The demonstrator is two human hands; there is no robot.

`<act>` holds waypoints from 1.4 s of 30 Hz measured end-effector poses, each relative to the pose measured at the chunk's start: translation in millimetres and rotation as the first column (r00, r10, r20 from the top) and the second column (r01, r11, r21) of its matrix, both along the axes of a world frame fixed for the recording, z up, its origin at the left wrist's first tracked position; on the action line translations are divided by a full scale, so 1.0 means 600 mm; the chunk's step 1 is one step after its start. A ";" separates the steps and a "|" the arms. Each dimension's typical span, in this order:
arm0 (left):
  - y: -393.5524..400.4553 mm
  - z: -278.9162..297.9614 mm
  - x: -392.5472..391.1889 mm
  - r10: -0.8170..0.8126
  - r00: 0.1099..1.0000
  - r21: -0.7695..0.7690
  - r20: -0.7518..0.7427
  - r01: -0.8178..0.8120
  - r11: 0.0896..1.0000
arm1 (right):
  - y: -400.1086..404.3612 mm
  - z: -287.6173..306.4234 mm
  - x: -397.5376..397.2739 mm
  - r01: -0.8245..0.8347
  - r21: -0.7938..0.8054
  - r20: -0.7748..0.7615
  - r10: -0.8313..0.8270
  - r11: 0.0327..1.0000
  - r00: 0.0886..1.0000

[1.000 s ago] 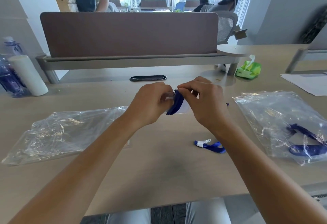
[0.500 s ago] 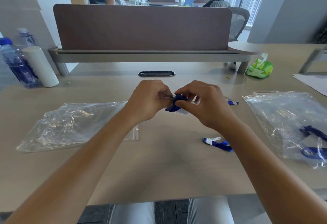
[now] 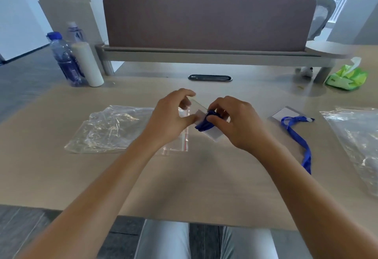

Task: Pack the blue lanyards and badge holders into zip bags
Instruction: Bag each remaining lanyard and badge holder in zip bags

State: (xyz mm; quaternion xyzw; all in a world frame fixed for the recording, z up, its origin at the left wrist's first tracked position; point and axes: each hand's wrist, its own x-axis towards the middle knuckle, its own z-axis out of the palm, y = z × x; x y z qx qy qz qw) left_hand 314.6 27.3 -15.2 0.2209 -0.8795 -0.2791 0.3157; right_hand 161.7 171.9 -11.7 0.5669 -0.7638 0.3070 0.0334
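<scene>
Step in hand: you are getting the bundled lanyard point(image 3: 204, 124) and its badge holder point(image 3: 212, 134) into the open mouth of the left zip bag point(image 3: 114, 129), which lies flat on the desk point(image 3: 204, 187) with its red zip line facing right.
Left hand point(image 3: 170, 118): thumb and forefinger are pinched on the bag's upper lip point(image 3: 197, 104), lifting it; the other fingers are curled loosely. Keep that lip raised so the mouth stays wide.
Right hand point(image 3: 235, 122): fingers are curled round the lanyard and badge holder, pressing them together as one packet just right of the bag mouth.
How to do it well: lead with the card's narrow edge, keep the strap wound tight under your thumb, and slide leftward under the lifted lip. A loose loop would probably catch on the zip.
Next set: a second badge holder point(image 3: 286, 114) with its lanyard point(image 3: 296, 135) lies loose on the desk to the right.
Right zip bag point(image 3: 356, 135): at the far right edge; I cannot tell its contents.
</scene>
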 end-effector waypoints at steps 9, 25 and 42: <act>-0.049 -0.048 0.057 0.258 0.947 0.018 0.192 -0.266 0.964 | -0.051 -0.037 -0.009 0.218 -0.026 0.545 -0.169 0.976 0.821; -0.043 -0.087 -0.051 0.431 0.794 -0.309 0.428 -0.320 0.896 | -0.043 -0.087 -0.045 0.297 -0.008 0.686 -0.211 0.955 0.696; -0.020 -0.058 -0.018 0.296 0.943 0.271 0.152 -0.328 0.905 | -0.034 -0.081 -0.013 0.232 0.034 0.879 -0.140 0.972 0.456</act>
